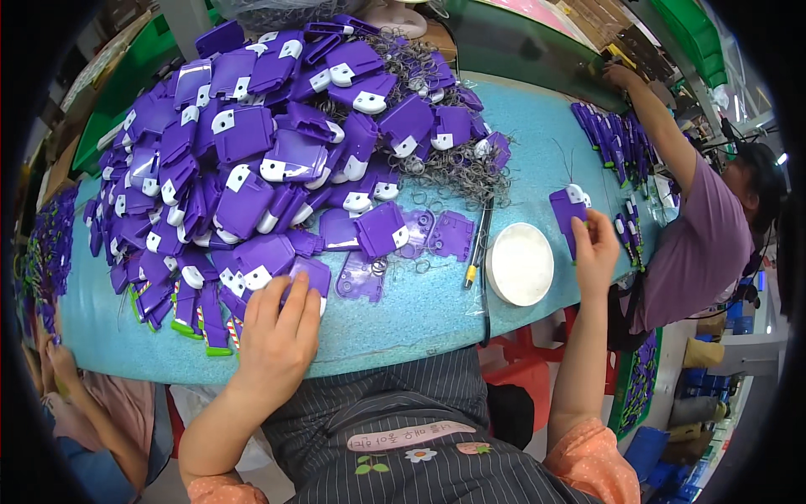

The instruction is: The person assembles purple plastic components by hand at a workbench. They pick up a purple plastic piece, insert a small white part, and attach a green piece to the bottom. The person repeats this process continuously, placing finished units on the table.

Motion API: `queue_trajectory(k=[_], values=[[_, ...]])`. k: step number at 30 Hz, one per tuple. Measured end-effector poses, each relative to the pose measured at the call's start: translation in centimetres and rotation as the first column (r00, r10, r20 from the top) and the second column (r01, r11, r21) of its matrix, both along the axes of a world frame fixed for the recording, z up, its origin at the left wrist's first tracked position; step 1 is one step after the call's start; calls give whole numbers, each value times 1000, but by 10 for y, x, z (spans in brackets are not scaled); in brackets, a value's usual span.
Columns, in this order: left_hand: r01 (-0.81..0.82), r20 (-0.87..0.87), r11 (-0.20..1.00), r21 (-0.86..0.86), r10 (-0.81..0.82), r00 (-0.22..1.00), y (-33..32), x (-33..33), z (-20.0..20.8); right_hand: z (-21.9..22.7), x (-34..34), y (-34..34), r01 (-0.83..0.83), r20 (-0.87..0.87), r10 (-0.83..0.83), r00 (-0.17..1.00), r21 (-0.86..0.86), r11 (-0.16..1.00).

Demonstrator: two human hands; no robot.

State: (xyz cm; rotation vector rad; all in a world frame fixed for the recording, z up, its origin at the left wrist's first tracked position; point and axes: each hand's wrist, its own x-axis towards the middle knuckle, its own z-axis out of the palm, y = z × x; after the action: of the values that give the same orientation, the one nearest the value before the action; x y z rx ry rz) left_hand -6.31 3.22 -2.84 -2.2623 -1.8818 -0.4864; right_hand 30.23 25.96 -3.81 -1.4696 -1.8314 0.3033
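My left hand (281,332) is at the near edge of a large pile of purple plastic casings (239,134) with white ends. Its fingers curl over one purple casing (312,273), and the thumb is hidden. Raised over the right part of the table, my right hand (597,252) pinches another purple casing (564,220) by its edge. That casing has a white end with dark holes, and thin wires stick up from it. Between my hands lie loose purple half-shells (361,277), some with their inner side up.
Tangled grey metal rings (457,172) spread beside the pile. A round white dish (520,264) stands near a yellow-tipped dark tool (472,273) on the blue table (395,323). Finished-looking purple pieces (617,139) lie at the right by a co-worker in purple (705,244). Another person sits at the left.
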Motion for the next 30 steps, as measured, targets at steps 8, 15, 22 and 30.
queue_trajectory(k=[8,15,22,30], values=[[5,714,1000,-2,-3,700,-9,10,29,56,-95,-95,-373,231,322,918,229,899],[553,860,751,-362,497,-113,-27,24,38,54,-159,-158,-949,159,942,295,-70,308],[477,894,849,-226,375,-244,-71,35,-5,38,-171,-159,-876,119,906,407,-230,424],[101,841,842,-530,507,190,-77,29,-5,27,-182,-174,-829,128,840,527,-139,542]])
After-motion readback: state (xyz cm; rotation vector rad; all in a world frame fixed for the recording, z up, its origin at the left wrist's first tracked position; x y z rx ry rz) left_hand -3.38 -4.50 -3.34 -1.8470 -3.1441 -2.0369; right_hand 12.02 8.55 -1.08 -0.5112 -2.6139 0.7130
